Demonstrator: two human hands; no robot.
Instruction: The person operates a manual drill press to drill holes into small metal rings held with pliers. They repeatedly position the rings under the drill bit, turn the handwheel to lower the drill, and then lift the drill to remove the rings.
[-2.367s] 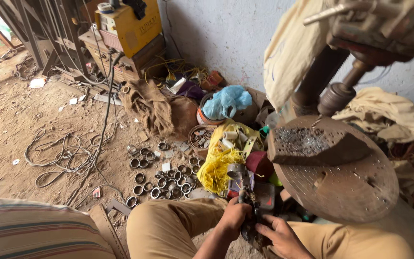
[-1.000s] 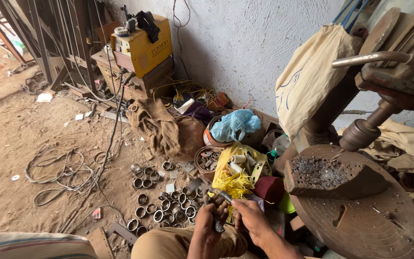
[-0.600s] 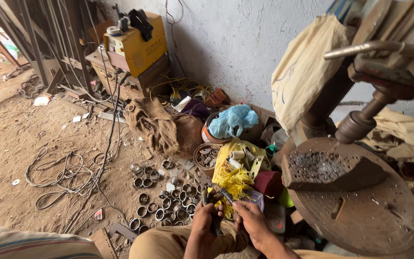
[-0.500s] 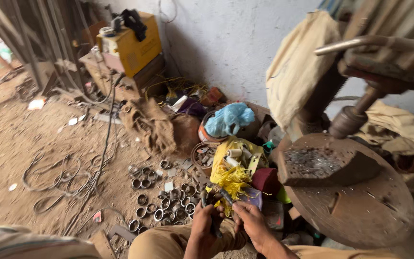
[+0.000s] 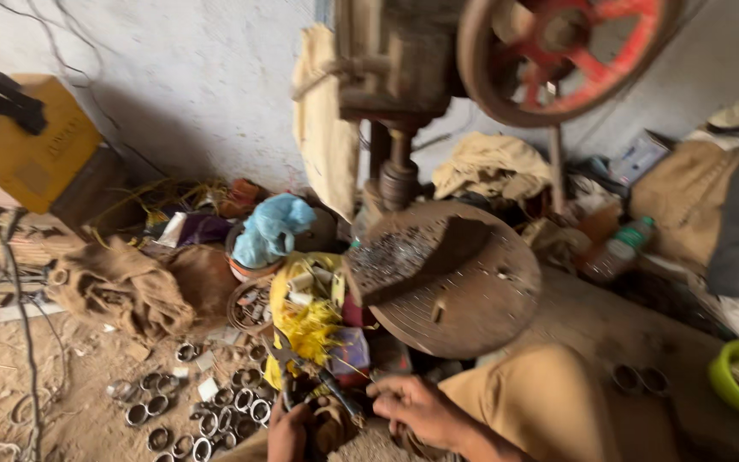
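Red flywheel (image 5: 570, 43) newly in view; hands (image 5: 361, 415) still pinching pliers (image 5: 305, 376) low.

Two bare hands, left hand (image 5: 291, 428) and right hand (image 5: 412, 409), no gloves, rings or watch to be seen. Bare right forearm (image 5: 481, 438) with no sleeve reaching the wrist. Mustard-tan trousers (image 5: 549, 402) of plain, dusty cloth over the legs, loose and softly creased at the knee, somewhat blurred in the head view.
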